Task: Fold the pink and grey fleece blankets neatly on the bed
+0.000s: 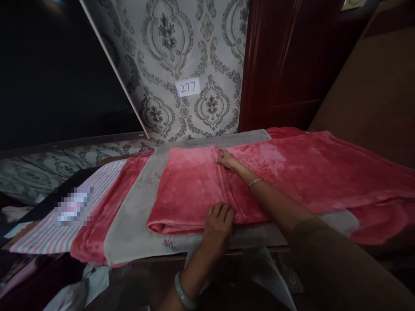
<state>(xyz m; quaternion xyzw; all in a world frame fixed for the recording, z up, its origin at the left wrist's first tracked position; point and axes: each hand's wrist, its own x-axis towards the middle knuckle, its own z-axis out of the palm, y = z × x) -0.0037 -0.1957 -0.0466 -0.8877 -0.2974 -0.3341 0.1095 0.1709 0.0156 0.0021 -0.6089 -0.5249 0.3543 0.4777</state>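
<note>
A red plush blanket (pixel 191 185) lies partly folded, its left part doubled over into a thick flap with a rounded front edge. At the far end of the flap's right edge, my right hand (pixel 228 160), with a silver bangle on the wrist, pinches the fabric. Nearer to me, my left hand (pixel 218 224) wears a pale green bangle and has its bent fingers closed on the same edge. The blanket's unfolded part stretches to the right beneath my right forearm. Under it is a grey cloth (pixel 129 229) with a small flower print.
A striped cloth (pixel 100 185) lies at the left, with a blurred patch over it. A large dark screen (pixel 58 73) stands at the back left. Behind are patterned wallpaper (pixel 210 52) with a paper marked 277 (pixel 188 87), and a dark red door (pixel 279 65). A brown panel (pixel 372 86) leans at right.
</note>
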